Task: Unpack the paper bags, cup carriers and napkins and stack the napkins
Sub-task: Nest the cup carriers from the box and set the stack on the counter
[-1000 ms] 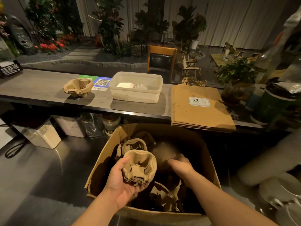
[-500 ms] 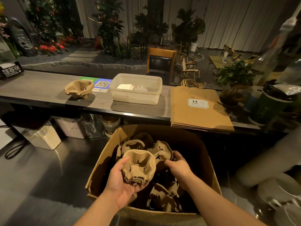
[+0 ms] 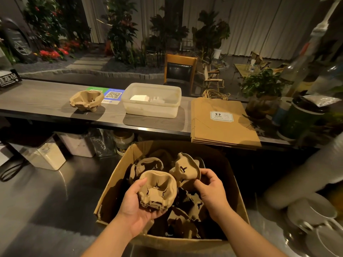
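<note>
Over the cardboard box, the left hand cups a nested stack of cup carriers while the right hand pinches another carrier; more remain inside. Farther off on the counter, another carrier stack, paper bags and a tub seemingly holding napkins suggest unpacking is perhaps half done.

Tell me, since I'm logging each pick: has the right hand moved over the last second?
Yes. The right hand has risen out of the cardboard box, gripping a cup carrier.
</note>
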The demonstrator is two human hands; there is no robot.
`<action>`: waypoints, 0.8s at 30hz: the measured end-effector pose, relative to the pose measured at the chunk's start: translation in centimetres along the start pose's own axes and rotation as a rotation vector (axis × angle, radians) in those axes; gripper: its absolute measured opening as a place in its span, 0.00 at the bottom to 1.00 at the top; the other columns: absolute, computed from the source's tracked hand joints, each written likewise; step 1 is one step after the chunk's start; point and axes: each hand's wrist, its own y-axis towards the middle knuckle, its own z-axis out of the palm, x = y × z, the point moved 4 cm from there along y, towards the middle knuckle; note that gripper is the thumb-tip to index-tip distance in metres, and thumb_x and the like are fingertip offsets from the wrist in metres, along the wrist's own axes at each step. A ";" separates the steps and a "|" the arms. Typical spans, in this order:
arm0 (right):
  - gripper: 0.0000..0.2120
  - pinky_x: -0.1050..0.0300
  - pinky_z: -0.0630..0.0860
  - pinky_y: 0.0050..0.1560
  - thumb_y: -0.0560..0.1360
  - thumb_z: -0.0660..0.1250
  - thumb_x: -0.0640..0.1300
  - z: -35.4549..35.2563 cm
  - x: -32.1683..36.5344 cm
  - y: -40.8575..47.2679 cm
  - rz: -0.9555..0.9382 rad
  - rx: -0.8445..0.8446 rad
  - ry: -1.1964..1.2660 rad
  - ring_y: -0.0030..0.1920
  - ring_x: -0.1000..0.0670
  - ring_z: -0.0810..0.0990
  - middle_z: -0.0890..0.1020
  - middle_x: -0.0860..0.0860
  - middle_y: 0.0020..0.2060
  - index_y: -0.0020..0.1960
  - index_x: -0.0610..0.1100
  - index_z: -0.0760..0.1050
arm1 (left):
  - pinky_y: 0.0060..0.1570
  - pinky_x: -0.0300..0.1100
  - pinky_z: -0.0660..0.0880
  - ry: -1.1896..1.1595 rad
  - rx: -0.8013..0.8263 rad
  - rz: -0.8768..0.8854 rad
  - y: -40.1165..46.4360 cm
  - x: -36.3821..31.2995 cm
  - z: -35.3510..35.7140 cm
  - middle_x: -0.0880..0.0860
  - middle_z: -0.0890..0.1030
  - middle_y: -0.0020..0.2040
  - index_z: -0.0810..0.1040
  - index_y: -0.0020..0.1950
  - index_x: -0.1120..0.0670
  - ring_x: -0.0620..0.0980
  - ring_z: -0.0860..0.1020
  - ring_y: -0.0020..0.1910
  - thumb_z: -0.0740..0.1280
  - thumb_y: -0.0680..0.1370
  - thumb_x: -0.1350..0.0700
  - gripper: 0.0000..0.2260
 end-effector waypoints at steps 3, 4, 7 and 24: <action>0.12 0.51 0.78 0.64 0.77 0.73 0.40 -0.6 0.9 -1.4 -0.140 0.000 -0.099 0.57 0.61 0.80 0.84 0.59 0.51 0.53 0.56 0.81 | 0.52 0.60 0.78 0.092 0.021 -0.044 -0.4 0.2 0.3 0.65 0.85 0.55 0.84 0.61 0.55 0.69 0.79 0.60 0.67 0.75 0.40 0.23; 0.13 0.52 0.77 0.64 0.76 0.73 0.39 -0.8 1.1 -1.8 -0.176 -0.008 -0.140 0.58 0.61 0.79 0.83 0.60 0.52 0.52 0.58 0.80 | 0.52 0.59 0.78 0.130 0.036 -0.064 -0.4 0.3 0.4 0.65 0.86 0.55 0.86 0.58 0.54 0.68 0.79 0.60 0.65 0.77 0.39 0.23; 0.20 0.59 0.78 0.61 0.74 0.74 0.34 -1.2 2.0 -3.0 -0.343 -0.033 -0.255 0.58 0.61 0.78 0.79 0.64 0.52 0.50 0.61 0.80 | 0.52 0.57 0.78 0.221 0.052 -0.127 -0.5 0.6 0.6 0.64 0.86 0.55 0.88 0.56 0.54 0.67 0.79 0.60 0.61 0.79 0.35 0.26; 0.13 0.52 0.70 0.72 0.75 0.69 0.50 -0.2 3.7 -5.2 -0.744 0.397 -0.770 0.73 0.58 0.63 0.73 0.67 0.65 0.59 0.59 0.78 | 0.63 0.61 0.76 0.190 0.097 -0.191 -0.3 0.6 1.3 0.64 0.84 0.59 0.86 0.61 0.54 0.66 0.78 0.64 0.66 0.71 0.31 0.32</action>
